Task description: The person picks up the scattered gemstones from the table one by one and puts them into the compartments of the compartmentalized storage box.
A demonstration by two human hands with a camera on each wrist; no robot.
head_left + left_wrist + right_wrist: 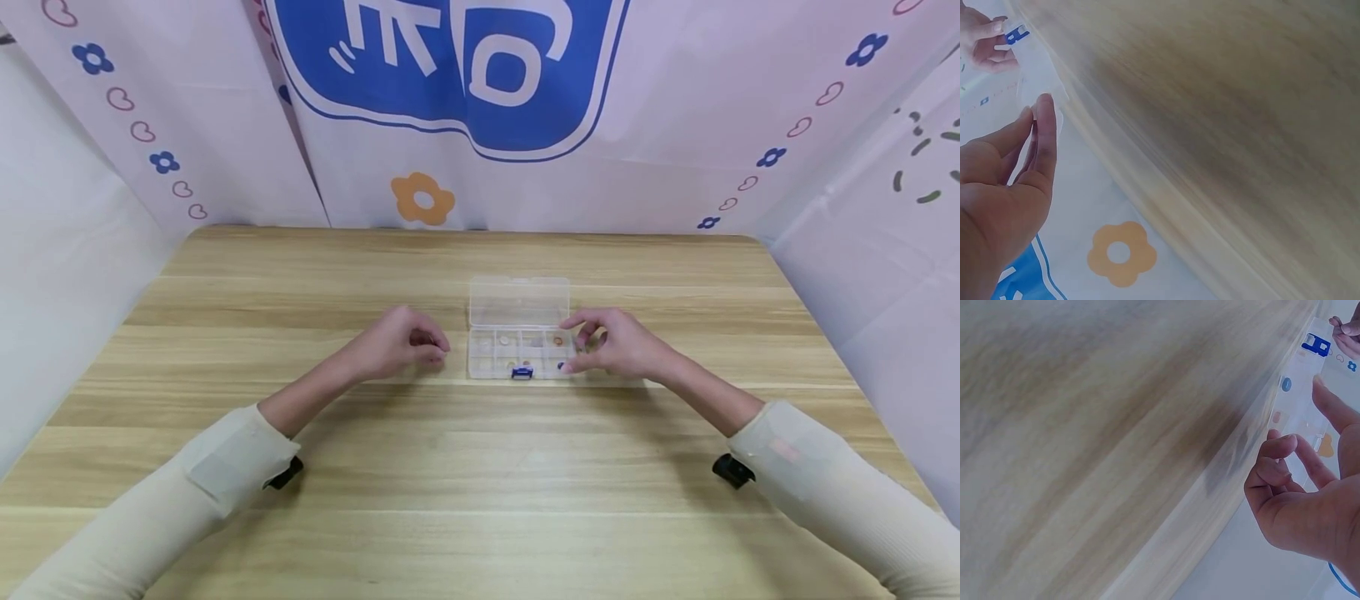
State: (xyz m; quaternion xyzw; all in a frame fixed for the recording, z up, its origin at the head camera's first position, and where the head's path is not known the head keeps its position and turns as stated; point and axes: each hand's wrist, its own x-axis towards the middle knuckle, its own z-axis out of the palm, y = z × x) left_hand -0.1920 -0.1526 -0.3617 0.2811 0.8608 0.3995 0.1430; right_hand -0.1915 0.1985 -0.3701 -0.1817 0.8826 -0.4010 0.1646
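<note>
A clear plastic compartment box (482,367) lies with its lid (519,302) raised at the back. On its front edge is a blue clasp (522,373). Small pieces sit in several compartments, among them an orange one (558,341) and a blue one (1287,384). My right hand (618,343) is at the box's right end, thumb and index finger spread apart; whether they press on it is unclear. My left hand (401,343) hovers just left of the box, apart from it, fingers bent softly and thumb near the fingertips. Nothing shows between them.
The wood-grain table (487,483) stretches around the box. Behind it hangs a white cloth (637,183) with a blue emblem and an orange flower (405,198). Black wrist devices (731,471) stick out below both sleeves (802,458).
</note>
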